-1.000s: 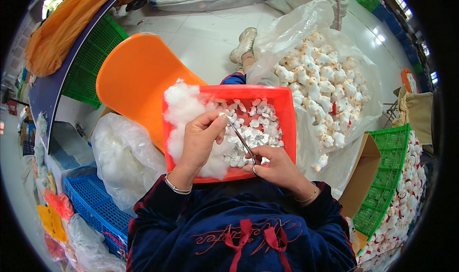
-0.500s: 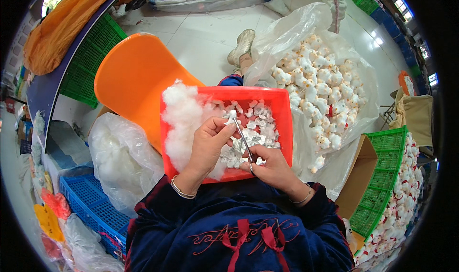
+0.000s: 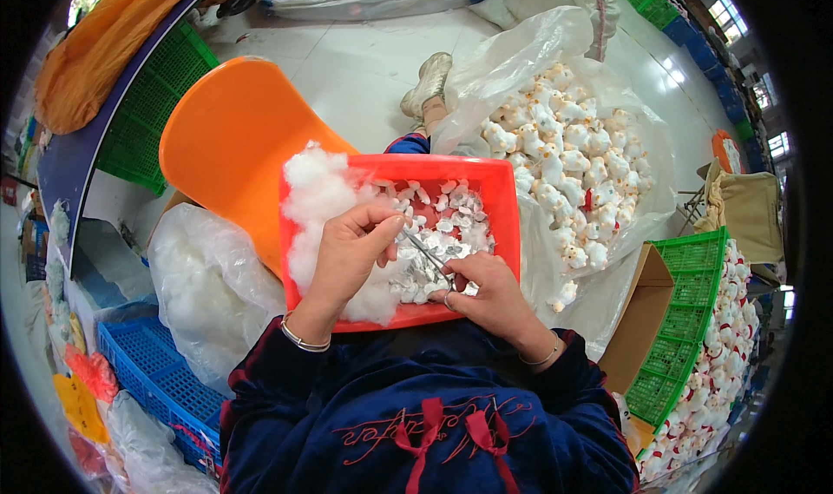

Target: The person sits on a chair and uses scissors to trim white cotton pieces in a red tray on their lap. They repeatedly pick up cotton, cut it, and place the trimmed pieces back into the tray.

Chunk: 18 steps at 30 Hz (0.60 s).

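Note:
A red plastic tub stands in front of me with white fluffy stuffing along its left side. Many small white fabric pieces lie in the rest of it. My right hand grips ring-handled metal forceps by the loops, over the tub. The forceps slant up and left toward my left hand. That hand is closed in a pinch at their tip; what it pinches is hidden by the fingers.
Right of the tub, a clear plastic bag holds many small white stuffed toys. An orange chair and a bag of stuffing are at left, near a blue crate. A green crate and cardboard box stand at right.
The small white piece seen at my left fingertips and the forceps' tip is now out of sight behind the fingers. Both hands stay over the tub; the whole view has shifted slightly.

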Motion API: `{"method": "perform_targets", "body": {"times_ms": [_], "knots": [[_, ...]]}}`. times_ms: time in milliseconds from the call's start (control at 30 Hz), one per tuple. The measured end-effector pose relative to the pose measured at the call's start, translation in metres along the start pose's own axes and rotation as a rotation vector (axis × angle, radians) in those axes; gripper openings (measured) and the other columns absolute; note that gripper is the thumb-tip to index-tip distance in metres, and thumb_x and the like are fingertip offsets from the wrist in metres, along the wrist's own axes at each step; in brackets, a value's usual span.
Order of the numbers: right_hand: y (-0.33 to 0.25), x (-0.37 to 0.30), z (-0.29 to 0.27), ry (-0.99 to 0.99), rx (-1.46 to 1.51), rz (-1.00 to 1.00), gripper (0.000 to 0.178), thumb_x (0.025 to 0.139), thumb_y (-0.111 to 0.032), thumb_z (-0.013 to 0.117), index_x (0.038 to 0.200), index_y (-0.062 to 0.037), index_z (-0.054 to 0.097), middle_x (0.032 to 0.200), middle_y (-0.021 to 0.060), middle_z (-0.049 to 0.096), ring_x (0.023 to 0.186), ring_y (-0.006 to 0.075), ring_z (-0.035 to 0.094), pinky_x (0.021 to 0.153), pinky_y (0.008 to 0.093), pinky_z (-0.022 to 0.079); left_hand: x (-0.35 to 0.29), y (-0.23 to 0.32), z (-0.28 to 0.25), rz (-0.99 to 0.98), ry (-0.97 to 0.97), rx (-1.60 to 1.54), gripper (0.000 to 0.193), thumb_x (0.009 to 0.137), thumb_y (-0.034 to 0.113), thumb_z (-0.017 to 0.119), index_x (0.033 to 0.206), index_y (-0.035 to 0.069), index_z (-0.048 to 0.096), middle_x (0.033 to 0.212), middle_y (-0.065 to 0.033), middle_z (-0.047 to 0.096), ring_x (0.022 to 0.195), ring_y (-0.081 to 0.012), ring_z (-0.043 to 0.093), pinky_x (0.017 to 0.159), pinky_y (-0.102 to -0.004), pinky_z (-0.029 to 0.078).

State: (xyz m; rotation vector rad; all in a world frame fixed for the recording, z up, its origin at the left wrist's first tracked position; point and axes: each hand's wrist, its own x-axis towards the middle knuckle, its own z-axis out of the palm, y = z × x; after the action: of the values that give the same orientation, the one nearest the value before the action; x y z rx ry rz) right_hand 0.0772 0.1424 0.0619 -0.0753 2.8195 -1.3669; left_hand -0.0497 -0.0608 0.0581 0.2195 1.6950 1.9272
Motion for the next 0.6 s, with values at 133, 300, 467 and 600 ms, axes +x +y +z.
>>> {"method": "perform_targets", "body": {"times_ms": [133,300,467,600], "knots": [[0.001,0.002,0.006,-0.078,0.092,0.054,0.031,0.077,-0.018,0.083,0.1,-0.0025,0.07,0.075,0.0062,0.065,0.076,0.0241,0.062,0.072,0.0365,0.047,-0.005,0.004,0.002,-0.033,0.023,-0.069,0.014,0.097,0.011,0.066,0.102,-0.001,0.072,0.096,-0.0067,0.073,0.074,-0.0093,0.067,0.061,-0.0215,0.051],[0.0,0.006,-0.001,-0.119,0.065,-0.022,0.034,0.079,-0.02,0.08,0.106,-0.0029,0.069,0.08,0.0092,0.066,0.079,0.0274,0.064,0.073,0.0388,0.049,-0.012,0.011,-0.011,-0.002,0.028,-0.008,0.013,0.098,0.01,0.064,0.099,-0.001,0.071,0.099,-0.009,0.074,0.079,-0.0106,0.07,0.063,-0.0221,0.053],[0.013,-0.001,-0.008,-0.168,0.09,0.129,0.046,0.08,-0.022,0.08,0.12,-0.0055,0.066,0.092,0.0122,0.069,0.09,0.0295,0.067,0.085,0.0392,0.052,-0.018,0.024,-0.037,0.053,0.088,0.133,0.012,0.098,0.008,0.061,0.095,-0.001,0.069,0.09,-0.0082,0.073,0.07,-0.01,0.066,0.063,-0.0228,0.053],[0.025,0.003,-0.023,-0.135,0.101,0.175,0.052,0.076,-0.02,0.085,0.121,-0.0051,0.066,0.096,0.0123,0.068,0.092,0.0298,0.065,0.086,0.0398,0.052,-0.028,0.031,-0.053,0.069,0.136,0.151,0.009,0.097,0.008,0.063,0.093,0.001,0.066,0.09,-0.0084,0.073,0.068,-0.0089,0.065,0.062,-0.0219,0.052]]}}
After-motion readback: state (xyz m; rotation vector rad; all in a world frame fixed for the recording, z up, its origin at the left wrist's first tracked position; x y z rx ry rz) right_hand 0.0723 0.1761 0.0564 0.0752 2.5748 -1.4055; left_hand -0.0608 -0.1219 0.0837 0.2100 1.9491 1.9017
